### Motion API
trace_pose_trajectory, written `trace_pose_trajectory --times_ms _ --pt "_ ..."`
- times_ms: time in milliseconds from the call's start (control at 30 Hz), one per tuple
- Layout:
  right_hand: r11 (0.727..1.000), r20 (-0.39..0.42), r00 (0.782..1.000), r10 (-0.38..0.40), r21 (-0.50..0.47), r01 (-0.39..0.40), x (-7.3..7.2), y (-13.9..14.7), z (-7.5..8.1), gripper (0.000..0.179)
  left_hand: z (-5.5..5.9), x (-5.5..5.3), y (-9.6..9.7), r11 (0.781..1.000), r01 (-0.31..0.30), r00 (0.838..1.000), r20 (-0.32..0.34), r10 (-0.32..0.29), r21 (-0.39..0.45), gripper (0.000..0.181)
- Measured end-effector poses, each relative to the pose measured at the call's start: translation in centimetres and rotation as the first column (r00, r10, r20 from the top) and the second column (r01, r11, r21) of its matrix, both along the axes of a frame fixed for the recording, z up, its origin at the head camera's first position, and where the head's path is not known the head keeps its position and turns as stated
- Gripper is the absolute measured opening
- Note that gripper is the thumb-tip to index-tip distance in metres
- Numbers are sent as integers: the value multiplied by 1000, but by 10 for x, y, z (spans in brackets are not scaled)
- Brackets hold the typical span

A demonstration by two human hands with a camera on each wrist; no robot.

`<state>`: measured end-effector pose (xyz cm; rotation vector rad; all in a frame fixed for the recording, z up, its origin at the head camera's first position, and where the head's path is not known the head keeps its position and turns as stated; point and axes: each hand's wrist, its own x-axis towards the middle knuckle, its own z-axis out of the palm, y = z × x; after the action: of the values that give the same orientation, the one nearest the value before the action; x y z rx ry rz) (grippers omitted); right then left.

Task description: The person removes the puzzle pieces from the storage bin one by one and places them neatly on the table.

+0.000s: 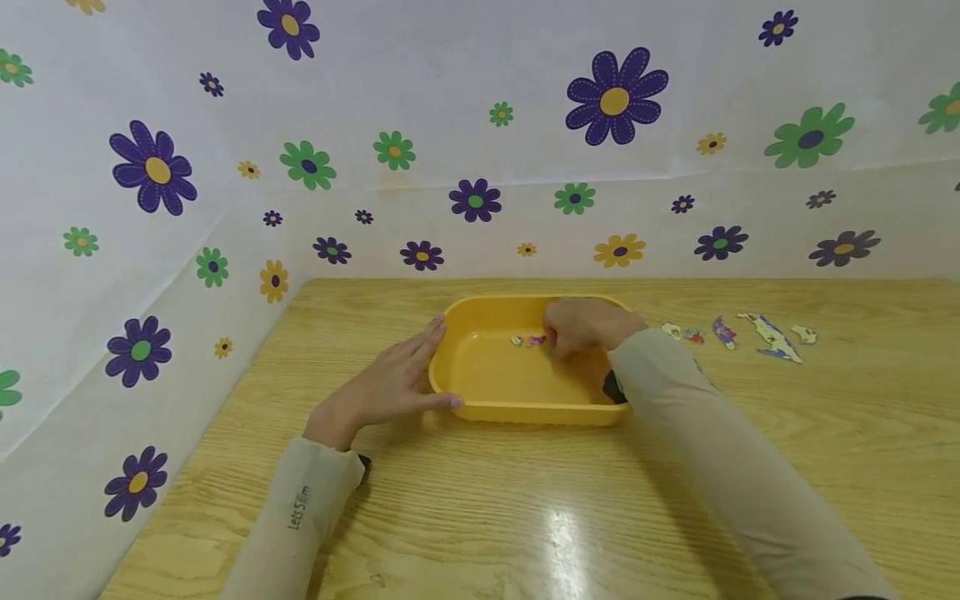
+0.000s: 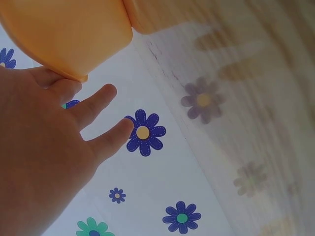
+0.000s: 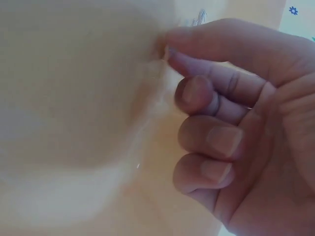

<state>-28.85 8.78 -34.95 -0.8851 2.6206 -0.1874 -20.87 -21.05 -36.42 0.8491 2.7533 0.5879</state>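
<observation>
A yellow plastic tray (image 1: 495, 408) sits on the wooden table. My left hand (image 1: 397, 379) touches its left side, thumb along the front rim and fingers fairly straight against the outer wall. In the left wrist view two fingers of that hand are spread free of the rim. Inside the tray's right half is my right hand (image 1: 581, 325), thumb and index finger pinching a tiny pale piece (image 3: 168, 52), its kind too blurred to tell. Left of that hand lie a small cream piece (image 1: 516, 341) and a pink-purple piece (image 1: 536, 340) on the tray's floor.
Right of the tray, several flat, coloured cut-out pieces lie in a row on the table (image 1: 862, 433), among them a long white-and-blue one (image 1: 776, 337) and a red-and-purple one (image 1: 724, 332). A white cloth with printed flowers (image 1: 450, 100) stands behind and at the left.
</observation>
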Motion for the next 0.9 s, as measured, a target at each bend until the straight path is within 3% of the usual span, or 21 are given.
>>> trace_pose_trajectory --times_ms 167,333,567,900 --pt "996 -4 999 41 -77 -41 -1 4 3 5 0 1 2 1000 5 1000 9 -5 0 117" --pt "985 -36 997 71 -155 -76 -2 7 17 3 0 1 2 1000 1 1000 4 -1 7 117" --pt "991 -87 995 54 -115 -64 2 7 44 8 -1 0 -1 1000 -11 1000 -1 11 8 116" --pt "993 -112 993 37 -108 -49 8 15 61 7 -1 1 -2 1000 -12 1000 2 12 18 116"
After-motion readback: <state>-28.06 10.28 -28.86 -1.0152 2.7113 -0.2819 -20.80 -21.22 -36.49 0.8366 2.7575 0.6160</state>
